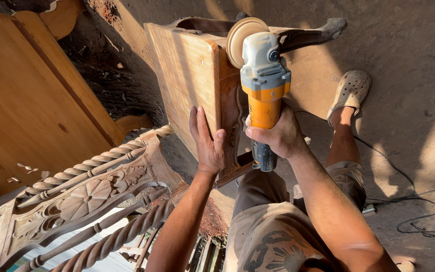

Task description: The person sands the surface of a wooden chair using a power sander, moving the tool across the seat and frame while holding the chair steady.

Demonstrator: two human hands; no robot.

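The right hand [278, 136] grips the orange grinder [264, 85], fingers closed around its body, the disc [241, 40] on the panel's [190, 75] edge. The left hand [208, 143] lies flat, fingers together, steadying the panel.

Bare dirt floor [409, 65] lies open to the person's right, crossed only by a thin cable [404, 176]. Carved, twisted-spindle furniture [91, 201] and stacked wooden panels [26, 100] crowd the left side closely.
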